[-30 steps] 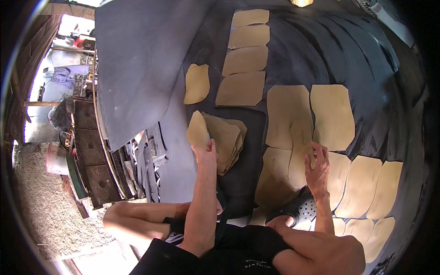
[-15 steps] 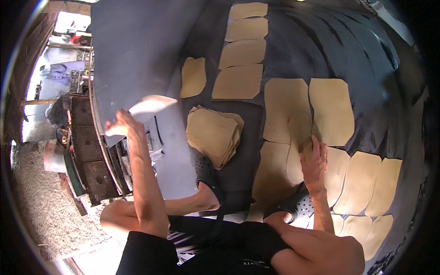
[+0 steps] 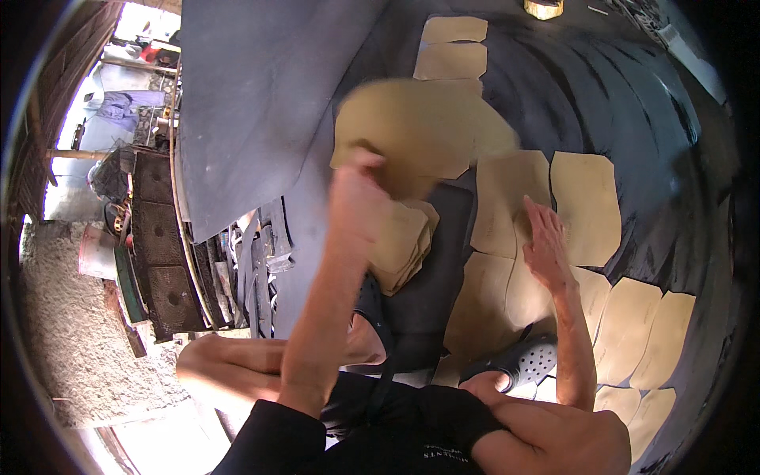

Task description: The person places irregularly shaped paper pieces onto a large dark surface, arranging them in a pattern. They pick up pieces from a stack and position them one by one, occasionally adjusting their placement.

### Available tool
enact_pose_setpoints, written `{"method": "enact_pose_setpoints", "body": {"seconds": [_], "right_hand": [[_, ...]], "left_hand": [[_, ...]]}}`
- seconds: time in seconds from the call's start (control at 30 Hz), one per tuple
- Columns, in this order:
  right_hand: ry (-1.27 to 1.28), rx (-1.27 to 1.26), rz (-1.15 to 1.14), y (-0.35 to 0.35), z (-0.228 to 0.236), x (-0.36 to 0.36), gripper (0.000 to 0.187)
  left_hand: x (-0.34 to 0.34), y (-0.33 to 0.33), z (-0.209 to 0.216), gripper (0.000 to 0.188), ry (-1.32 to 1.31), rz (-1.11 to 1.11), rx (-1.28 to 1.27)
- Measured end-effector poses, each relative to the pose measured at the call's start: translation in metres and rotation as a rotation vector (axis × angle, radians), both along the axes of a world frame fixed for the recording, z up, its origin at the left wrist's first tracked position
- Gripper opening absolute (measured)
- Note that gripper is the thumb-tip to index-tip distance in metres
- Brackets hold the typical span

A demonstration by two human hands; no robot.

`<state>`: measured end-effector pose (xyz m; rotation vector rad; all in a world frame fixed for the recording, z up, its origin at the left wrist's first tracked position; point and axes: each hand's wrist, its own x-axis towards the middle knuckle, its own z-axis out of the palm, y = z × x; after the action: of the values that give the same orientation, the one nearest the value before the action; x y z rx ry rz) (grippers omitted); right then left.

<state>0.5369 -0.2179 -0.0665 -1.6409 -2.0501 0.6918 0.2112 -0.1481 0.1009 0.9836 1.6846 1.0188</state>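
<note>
Flat tan sheet (image 3: pixel 423 127) is pinched by left hand (image 3: pixel 360 198); faintly marked, flat tan panels (image 3: pixel 495 210) are overlapped by loosely spread right hand (image 3: pixel 546 247).

The left fingers (image 3: pixel 366 159) have swung rightward with a tan sheet (image 3: pixel 419 127) (blurred).

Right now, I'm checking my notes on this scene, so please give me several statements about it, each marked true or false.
1. The left hand holds a tan sheet. True.
2. The right hand grips a hammer. False: its fingers are extended, with no tool in it.
3. A stack of tan pieces lies left of the right hand. True.
4. The clog near the right forearm is bright red. False: it is dark, with pale holes.
</note>
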Motion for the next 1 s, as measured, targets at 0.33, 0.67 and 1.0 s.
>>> {"method": "enact_pose_setpoints", "body": {"seconds": [0.33, 0.67, 1.0], "right_hand": [[0.262, -0.162, -0.152, -0.064, 0.152, 0.099, 0.022], [1.239, -0.177, -1.000, -0.146, 0.063, 0.075, 0.031], [0.719, -0.060, -1.116, -0.104, 0.027, 0.155, 0.044]], "left_hand": [[0.117, -0.009, -0.113, 0.051, -0.542, 0.084, -0.029], [0.247, -0.052, -0.120, 0.083, -1.041, -0.258, -0.302], [0.387, 0.109, -0.175, 0.030, -0.103, -0.714, -0.088]]}}
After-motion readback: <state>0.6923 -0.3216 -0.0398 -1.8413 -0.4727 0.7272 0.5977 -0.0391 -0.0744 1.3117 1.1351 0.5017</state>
